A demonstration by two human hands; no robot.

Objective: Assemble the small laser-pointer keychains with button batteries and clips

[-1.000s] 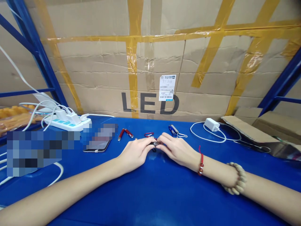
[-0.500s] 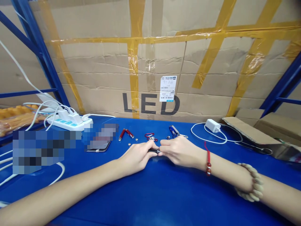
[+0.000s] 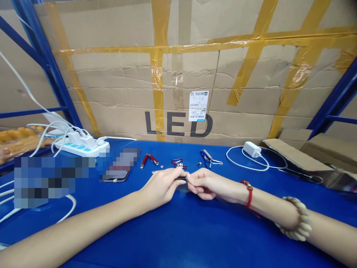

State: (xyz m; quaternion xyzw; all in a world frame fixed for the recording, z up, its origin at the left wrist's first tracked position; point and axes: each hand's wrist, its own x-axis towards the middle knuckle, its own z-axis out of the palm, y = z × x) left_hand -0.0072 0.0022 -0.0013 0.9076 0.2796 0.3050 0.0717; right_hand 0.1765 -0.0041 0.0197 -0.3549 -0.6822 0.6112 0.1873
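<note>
My left hand (image 3: 163, 186) is closed around a small black flashlight tube (image 3: 182, 178), most of it hidden by the fingers. Thumb and fingertips of my right hand (image 3: 205, 183) pinch the tube's right end; what exactly they grip there is too small to make out. Just behind the hands lie red carabiner clips (image 3: 177, 161) among small silver button cells (image 3: 161, 166). Two red tube pieces (image 3: 149, 159) rest behind my left hand. Beyond my right hand sits a blue keychain flashlight (image 3: 205, 156) with a metal clip, beside a tiny metal part (image 3: 199, 163).
On the left are a phone (image 3: 119, 167), partly blurred out, and a white power strip (image 3: 83, 147) with cables. A white charger (image 3: 252, 149) with a looped cable, scissors (image 3: 304, 175) and an open carton (image 3: 298, 154) lie right. A large taped box (image 3: 117, 89) stands behind the blue table.
My right hand has rolled over at the wrist, turning its palm side into view, and its fingertips stay at the tube's end. My left hand has kept its hold in nearly the same place.
</note>
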